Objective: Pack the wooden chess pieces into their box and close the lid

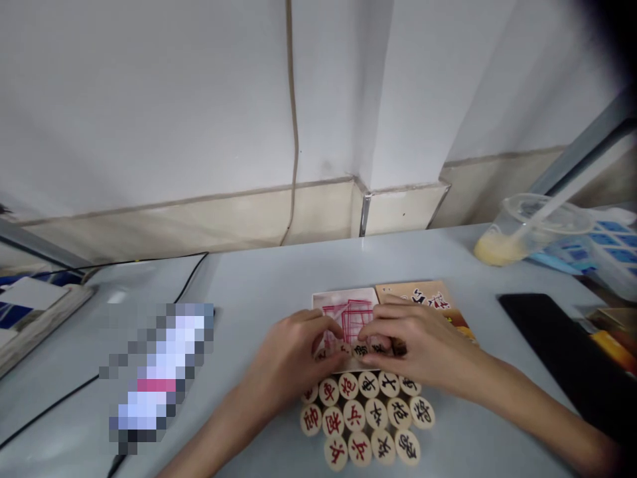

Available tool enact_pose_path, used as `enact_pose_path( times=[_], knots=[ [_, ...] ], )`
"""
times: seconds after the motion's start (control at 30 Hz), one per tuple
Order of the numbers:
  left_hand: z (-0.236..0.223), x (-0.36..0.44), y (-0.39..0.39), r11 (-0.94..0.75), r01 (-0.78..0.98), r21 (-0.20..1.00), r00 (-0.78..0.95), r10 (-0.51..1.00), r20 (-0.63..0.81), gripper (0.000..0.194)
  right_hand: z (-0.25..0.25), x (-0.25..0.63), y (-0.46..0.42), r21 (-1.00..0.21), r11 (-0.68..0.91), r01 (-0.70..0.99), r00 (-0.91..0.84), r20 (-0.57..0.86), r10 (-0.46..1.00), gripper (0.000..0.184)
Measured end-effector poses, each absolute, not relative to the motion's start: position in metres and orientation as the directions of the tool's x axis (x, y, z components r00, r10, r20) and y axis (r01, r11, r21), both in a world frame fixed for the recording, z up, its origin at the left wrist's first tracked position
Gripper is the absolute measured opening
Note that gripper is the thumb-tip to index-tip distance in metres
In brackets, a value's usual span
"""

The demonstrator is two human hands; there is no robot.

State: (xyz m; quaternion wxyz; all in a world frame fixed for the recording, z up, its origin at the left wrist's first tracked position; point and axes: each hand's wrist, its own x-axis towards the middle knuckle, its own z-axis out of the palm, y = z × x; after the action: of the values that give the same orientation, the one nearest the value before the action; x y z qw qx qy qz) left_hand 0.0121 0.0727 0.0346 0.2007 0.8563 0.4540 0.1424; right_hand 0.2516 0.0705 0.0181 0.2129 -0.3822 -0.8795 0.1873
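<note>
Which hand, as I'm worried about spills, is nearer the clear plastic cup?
Right: in the picture, the right hand is below and left of the cup; the left hand is too, but farther left.

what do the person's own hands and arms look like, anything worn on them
The left hand and right hand are ungloved. The left forearm and right forearm are bare too: no sleeve, watch or bracelet shows. Some fingers are partly hidden, so rings can't be ruled out.

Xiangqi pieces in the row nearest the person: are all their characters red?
No: the row's left two xiangqi pieces bear red characters, while its right two xiangqi pieces bear black ones.
</note>
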Motion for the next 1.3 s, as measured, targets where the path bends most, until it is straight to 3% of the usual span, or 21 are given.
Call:
enact_pose_path(
  times=[0.2, 0.73, 0.9, 1.13, 1.3],
  knots=[
    [0.027, 0.007, 0.071, -0.509, 0.730, 0.457, 0.471, 0.858, 0.203, 0.008, 0.012, 0.255, 0.072, -0.444, 0.659, 0.608, -0.619, 0.255, 0.743, 0.008],
    [0.026, 0.008, 0.066, -0.527, 0.753, 0.394, 0.502, 0.847, 0.174, 0.017, 0.011, 0.244, 0.070, -0.416, 0.600, 0.684, -0.544, 0.258, 0.798, 0.014],
    [0.024, 0.006, 0.069, -0.537, 0.717, 0.444, 0.501, 0.840, 0.206, 0.013, 0.011, 0.243, 0.073, -0.424, 0.611, 0.668, -0.558, 0.258, 0.789, 0.011],
    [0.033, 0.008, 0.066, -0.555, 0.604, 0.572, 0.461, 0.829, 0.317, 0.019, 0.012, 0.242, 0.069, -0.491, 0.658, 0.571, -0.461, 0.472, 0.751, 0.023],
    [0.052, 0.013, 0.054, -0.614, 0.592, 0.522, 0.370, 0.782, 0.501, 0.016, 0.034, 0.237, 0.057, -0.476, 0.692, 0.543, -0.350, 0.621, 0.701, 0.025]
  ],
)
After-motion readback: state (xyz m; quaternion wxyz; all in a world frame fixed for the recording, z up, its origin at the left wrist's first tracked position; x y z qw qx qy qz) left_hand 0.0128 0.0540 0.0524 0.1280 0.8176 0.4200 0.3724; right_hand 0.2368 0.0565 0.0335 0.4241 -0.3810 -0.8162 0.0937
